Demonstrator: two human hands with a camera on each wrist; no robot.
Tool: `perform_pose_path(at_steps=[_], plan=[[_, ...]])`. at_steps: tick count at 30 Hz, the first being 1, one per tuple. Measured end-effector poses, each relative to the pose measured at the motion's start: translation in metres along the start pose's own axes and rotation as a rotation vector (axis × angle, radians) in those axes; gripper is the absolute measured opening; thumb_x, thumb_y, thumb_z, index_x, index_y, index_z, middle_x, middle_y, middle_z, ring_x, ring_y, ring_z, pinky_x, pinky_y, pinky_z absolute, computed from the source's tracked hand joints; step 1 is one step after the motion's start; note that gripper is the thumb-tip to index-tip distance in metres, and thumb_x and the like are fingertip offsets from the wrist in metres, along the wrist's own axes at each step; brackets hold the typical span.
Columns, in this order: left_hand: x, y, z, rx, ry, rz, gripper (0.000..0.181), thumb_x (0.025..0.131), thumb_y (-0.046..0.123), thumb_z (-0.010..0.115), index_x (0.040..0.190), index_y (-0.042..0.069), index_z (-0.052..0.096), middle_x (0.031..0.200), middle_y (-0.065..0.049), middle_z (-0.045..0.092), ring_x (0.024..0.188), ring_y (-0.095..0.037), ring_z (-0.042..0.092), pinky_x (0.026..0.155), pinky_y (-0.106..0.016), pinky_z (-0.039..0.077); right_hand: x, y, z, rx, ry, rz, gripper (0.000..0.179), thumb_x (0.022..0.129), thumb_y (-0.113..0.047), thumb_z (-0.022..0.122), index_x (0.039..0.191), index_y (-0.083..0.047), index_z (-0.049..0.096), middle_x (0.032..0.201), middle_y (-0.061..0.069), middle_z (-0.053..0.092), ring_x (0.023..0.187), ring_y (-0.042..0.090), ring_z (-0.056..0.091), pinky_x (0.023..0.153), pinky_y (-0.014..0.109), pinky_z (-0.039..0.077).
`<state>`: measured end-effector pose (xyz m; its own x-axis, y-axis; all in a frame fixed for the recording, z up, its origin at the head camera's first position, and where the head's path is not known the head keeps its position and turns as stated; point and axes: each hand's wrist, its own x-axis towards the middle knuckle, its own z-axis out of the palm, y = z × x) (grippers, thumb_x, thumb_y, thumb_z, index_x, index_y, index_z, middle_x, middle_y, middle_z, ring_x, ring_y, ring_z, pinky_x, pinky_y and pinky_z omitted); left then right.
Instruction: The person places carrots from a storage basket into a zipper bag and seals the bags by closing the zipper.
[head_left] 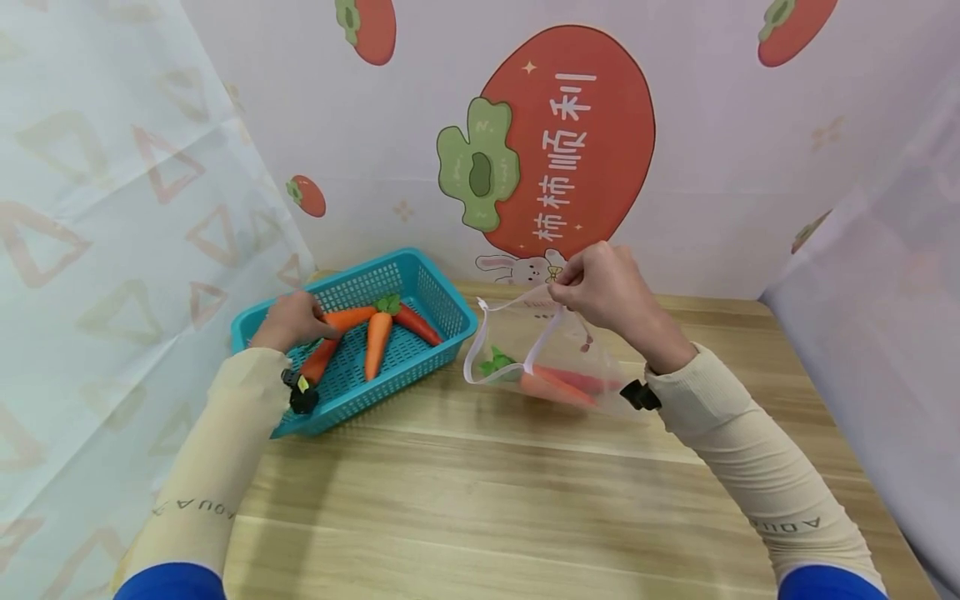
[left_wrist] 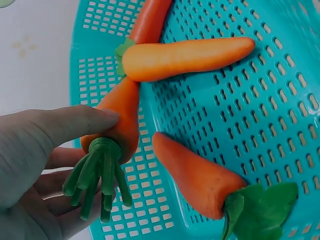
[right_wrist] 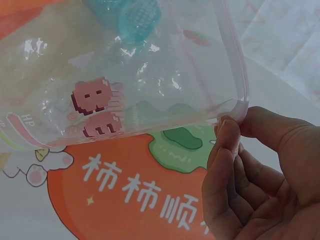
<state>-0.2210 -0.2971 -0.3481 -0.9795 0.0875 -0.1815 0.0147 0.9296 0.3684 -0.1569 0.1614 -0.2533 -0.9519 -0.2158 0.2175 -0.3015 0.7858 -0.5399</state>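
Observation:
My left hand (head_left: 288, 321) is in the blue basket (head_left: 442, 354), gripping an orange toy carrot (left_wrist: 125, 107) by its thick end. In the left wrist view the thumb lies over it, and green stalks stick out between thumb and fingers. Around it in the basket lie an orange carrot (head_left: 378, 343), a redder one (head_left: 420, 323) and another reddish one (head_left: 318, 362) near the hand. My right hand (head_left: 611, 283) pinches the rim of a clear zip bag (head_left: 577, 337), raising that edge so its mouth gapes toward the basket. Orange and red carrots (head_left: 555, 387) lie inside the bag.
Basket and bag stand side by side on a wooden table (head_left: 450, 500). Behind them rises a cloth backdrop (head_left: 705, 208) with a large printed persimmon (head_left: 600, 150). Patterned cloth (head_left: 112, 208) hangs along the left, and pale cloth (head_left: 877, 292) along the right.

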Motion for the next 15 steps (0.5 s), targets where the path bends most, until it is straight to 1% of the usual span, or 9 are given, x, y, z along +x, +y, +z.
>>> perform_pose_path(at_steps=[1,5,6,8,11,15], plan=[[-0.001,0.000,-0.001,-0.003,0.003,0.009,0.030,0.092,0.025,0.079,0.082,-0.003,0.074,0.056,0.002,0.041,0.056,-0.017,0.041,0.055,-0.031,0.035,0.000,0.000,0.000,-0.001,0.000,0.002,0.016,0.091,-0.012,0.073,0.081,-0.006,0.083,0.072,0.007,0.077,0.061,0.015,0.070,0.057,0.028,0.052],[-0.008,-0.002,-0.005,0.004,0.018,0.047,0.025,0.093,0.022,0.079,0.089,-0.003,0.076,0.065,-0.004,0.061,0.061,-0.020,0.049,0.056,-0.032,0.041,0.001,0.001,0.000,-0.004,-0.001,0.009,0.016,0.092,-0.013,0.074,0.081,-0.006,0.083,0.072,0.007,0.077,0.062,0.016,0.070,0.058,0.029,0.052],[-0.009,-0.003,-0.006,0.008,0.021,0.054,0.025,0.093,0.021,0.079,0.090,-0.003,0.076,0.067,-0.006,0.064,0.062,-0.021,0.050,0.057,-0.032,0.041,0.001,0.002,0.000,-0.002,-0.002,0.010,0.016,0.092,-0.013,0.074,0.081,-0.006,0.083,0.072,0.007,0.077,0.062,0.016,0.070,0.058,0.029,0.052],[-0.013,-0.003,-0.009,0.019,0.022,0.063,0.025,0.093,0.021,0.079,0.091,-0.003,0.076,0.072,-0.009,0.068,0.063,-0.022,0.052,0.056,-0.032,0.043,0.002,0.002,0.000,0.001,-0.004,0.011,0.015,0.092,-0.013,0.075,0.081,-0.006,0.084,0.073,0.007,0.078,0.062,0.016,0.071,0.058,0.029,0.053],[-0.018,-0.003,-0.014,0.034,0.023,0.073,0.025,0.092,0.021,0.079,0.093,-0.004,0.076,0.075,-0.012,0.070,0.063,-0.022,0.053,0.056,-0.032,0.044,0.002,0.002,0.000,0.004,-0.003,0.008,0.016,0.092,-0.013,0.074,0.081,-0.007,0.083,0.073,0.007,0.078,0.062,0.016,0.071,0.059,0.029,0.053],[-0.024,-0.002,-0.023,0.057,0.032,0.096,0.026,0.091,0.022,0.080,0.089,-0.003,0.076,0.075,-0.011,0.072,0.062,-0.021,0.055,0.057,-0.032,0.046,0.001,0.003,0.000,0.010,-0.001,0.012,0.015,0.092,-0.013,0.075,0.081,-0.006,0.083,0.074,0.008,0.078,0.063,0.017,0.072,0.059,0.029,0.053]])
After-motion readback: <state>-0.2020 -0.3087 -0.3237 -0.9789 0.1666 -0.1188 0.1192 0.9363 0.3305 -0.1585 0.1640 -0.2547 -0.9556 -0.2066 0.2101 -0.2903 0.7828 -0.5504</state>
